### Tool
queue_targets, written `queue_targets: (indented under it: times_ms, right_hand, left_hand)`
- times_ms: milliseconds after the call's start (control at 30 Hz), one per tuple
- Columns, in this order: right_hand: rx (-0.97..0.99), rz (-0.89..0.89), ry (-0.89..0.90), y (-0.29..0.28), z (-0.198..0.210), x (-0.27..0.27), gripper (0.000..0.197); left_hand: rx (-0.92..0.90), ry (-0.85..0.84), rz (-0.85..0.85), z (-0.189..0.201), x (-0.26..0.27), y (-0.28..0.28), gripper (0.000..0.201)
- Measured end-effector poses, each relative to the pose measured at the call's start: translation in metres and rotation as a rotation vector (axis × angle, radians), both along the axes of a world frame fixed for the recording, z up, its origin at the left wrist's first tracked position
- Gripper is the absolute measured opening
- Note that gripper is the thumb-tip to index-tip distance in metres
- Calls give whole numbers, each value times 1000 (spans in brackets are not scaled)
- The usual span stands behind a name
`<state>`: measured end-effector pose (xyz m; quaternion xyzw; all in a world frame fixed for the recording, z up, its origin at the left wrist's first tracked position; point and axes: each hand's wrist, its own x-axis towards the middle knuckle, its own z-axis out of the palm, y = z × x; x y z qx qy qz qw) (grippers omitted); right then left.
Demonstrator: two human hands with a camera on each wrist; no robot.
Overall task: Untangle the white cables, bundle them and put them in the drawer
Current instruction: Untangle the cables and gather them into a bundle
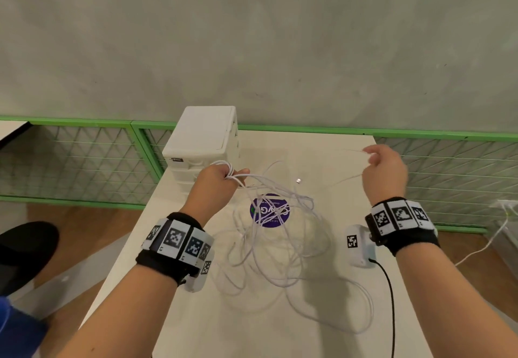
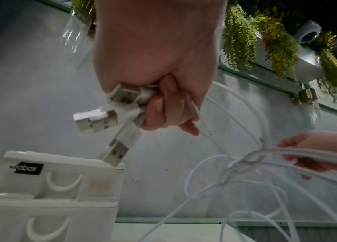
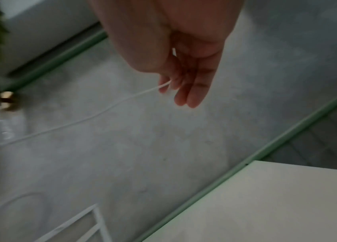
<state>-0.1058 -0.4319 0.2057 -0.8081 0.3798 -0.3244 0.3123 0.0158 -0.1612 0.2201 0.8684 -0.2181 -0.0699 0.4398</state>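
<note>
White table (image 1: 350, 161), cables (image 1: 280, 234) tangled between the hands.
Left hand (image 1: 217, 181) grips plug ends beside the drawers (image 1: 196, 144); right hand (image 1: 385, 171) pinches one strand.

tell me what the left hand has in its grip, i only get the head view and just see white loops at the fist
Observer: The left hand grips a cluster of USB plugs, the cable ends gathered together.
Operator: are the cables free of knots yet
Observer: No. The left wrist view shows a knot where several white cables cross, near the right hand.
Operator: how does the right hand hold its strand
Observer: The right wrist view shows a single strand pinched at the fingertips, the other fingers extended.
Operator: drawers open?
Observer: The drawer unit shows two drawer fronts, both closed.
</note>
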Motion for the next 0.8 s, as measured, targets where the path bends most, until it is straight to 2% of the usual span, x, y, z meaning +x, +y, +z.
queue_targets:
  times_ms: [100, 233, 267, 333, 367, 433, 500, 600, 667, 733, 800]
  right_hand:
    - [119, -108, 12, -23, -20, -7, 32]
    - [119, 99, 326, -16, -39, 0, 33]
    - [53, 147, 294, -6, -37, 2, 33]
    - [-102, 316, 14, 22, -24, 4, 29]
    - [-111, 466, -103, 39, -16, 6, 26]
    - [57, 762, -110, 70, -4, 11, 26]
    - [244, 891, -31, 88, -3, 16, 27]
    - [382, 1003, 64, 90, -10, 16, 19]
    - [466, 1091, 123, 89, -12, 12, 4]
    - [496, 1096, 153, 90, -14, 11, 14]
    - [427, 1010, 190, 90, -16, 15, 27]
  left_hand:
    - [63, 49, -24, 0, -4, 1, 46]
    - [40, 74, -49, -1, -8, -12, 45]
    - [10, 95, -61, 1, -9, -17, 42]
    - [-41, 111, -94, 7, -14, -27, 35]
    - [-57, 98, -111, 9, -16, -31, 34]
    - [-101, 37, -136, 16, -21, -39, 42]
    - [-186, -14, -131, 23, -24, -43, 49]
    - [-247, -91, -117, 33, -26, -43, 53]
    - [-261, -117, -104, 36, -27, -39, 54]
    - [-254, -119, -71, 37, -26, -37, 54]
    - [-229, -89, -82, 36, -26, -37, 50]
